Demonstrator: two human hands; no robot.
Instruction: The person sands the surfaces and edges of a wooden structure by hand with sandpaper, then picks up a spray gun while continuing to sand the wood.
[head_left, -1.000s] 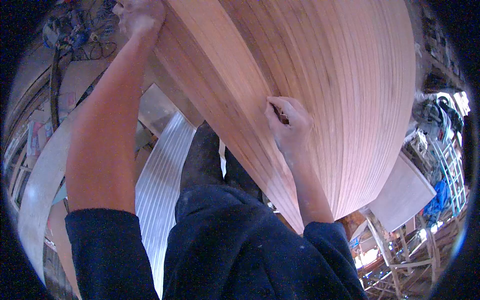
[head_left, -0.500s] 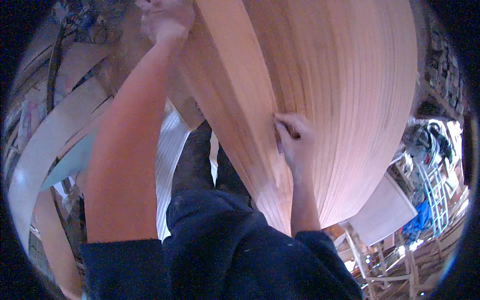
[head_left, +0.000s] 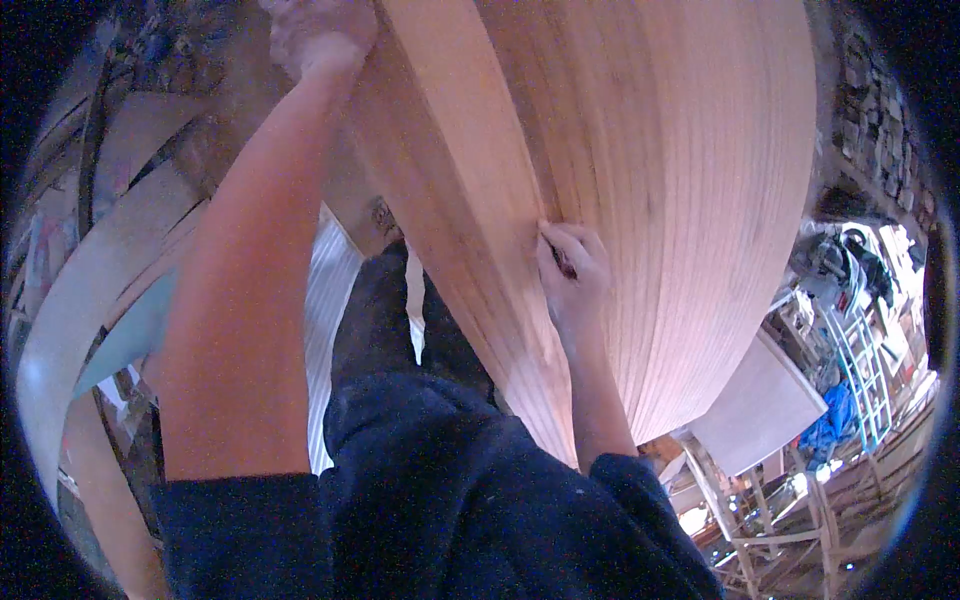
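Note:
A large curved panel of pale and darker wood strips fills the upper middle and right of the view. My right hand rests on it near a seam between a light strip and a darker one, fingers curled together; whatever they hold is too small to name. At the top, my left hand lies at the panel's left edge with its fingers partly cut off by the frame, so its grip cannot be made out.
Below the panel's left edge are a ribbed pale sheet and my legs. Long curved strips lie at the left. To the right stand a flat pale board, a blue bundle and a light metal rack.
The view has shifted, and my left hand now appears farther right along the panel's edge. My right hand appears slightly lower on the panel than a second ago, its fingers still curled.

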